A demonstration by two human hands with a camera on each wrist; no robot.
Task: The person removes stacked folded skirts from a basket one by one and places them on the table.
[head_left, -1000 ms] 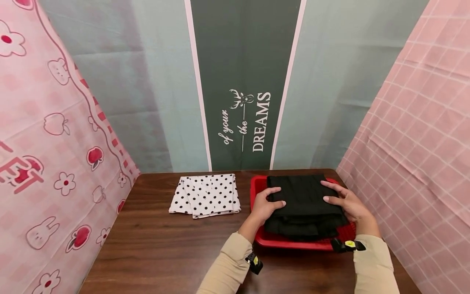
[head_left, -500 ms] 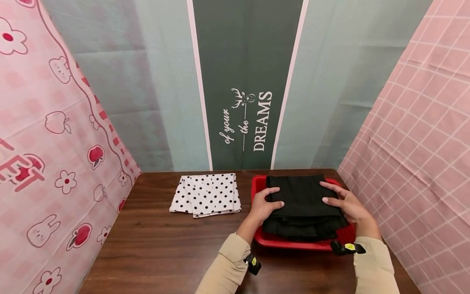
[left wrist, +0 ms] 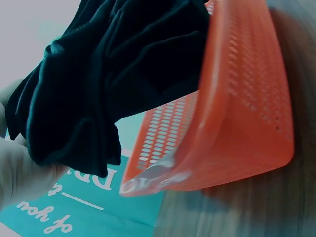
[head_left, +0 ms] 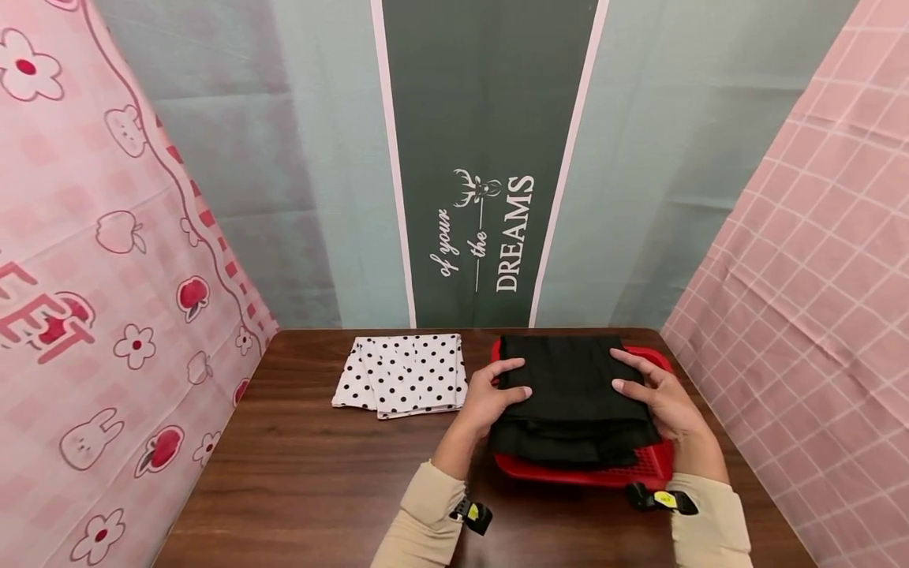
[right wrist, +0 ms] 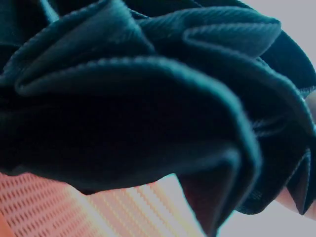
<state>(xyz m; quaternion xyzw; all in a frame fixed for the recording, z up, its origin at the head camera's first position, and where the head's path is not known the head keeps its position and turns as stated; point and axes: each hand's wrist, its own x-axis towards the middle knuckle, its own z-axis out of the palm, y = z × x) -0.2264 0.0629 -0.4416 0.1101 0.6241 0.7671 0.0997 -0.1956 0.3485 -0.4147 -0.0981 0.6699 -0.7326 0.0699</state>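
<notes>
Brown wooden table [head_left: 319, 473] was backed by pink and grey cloths, with a polka-dot cloth [head_left: 402, 375] at far left. At far right, a folded black garment [head_left: 568, 394] was gripped at its sides over a red perforated basket [head_left: 656, 461], the left hand [head_left: 490, 398] and right hand [head_left: 656, 402] each curled round an edge.

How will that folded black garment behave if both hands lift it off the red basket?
The black garment will probably sag: the right wrist view shows soft, loose folds. It likely weighs little, since the left hand and right hand hold its sides without visible strain. The ribbed knit seems unlikely to slip, but layers may unfold over the red basket.
</notes>
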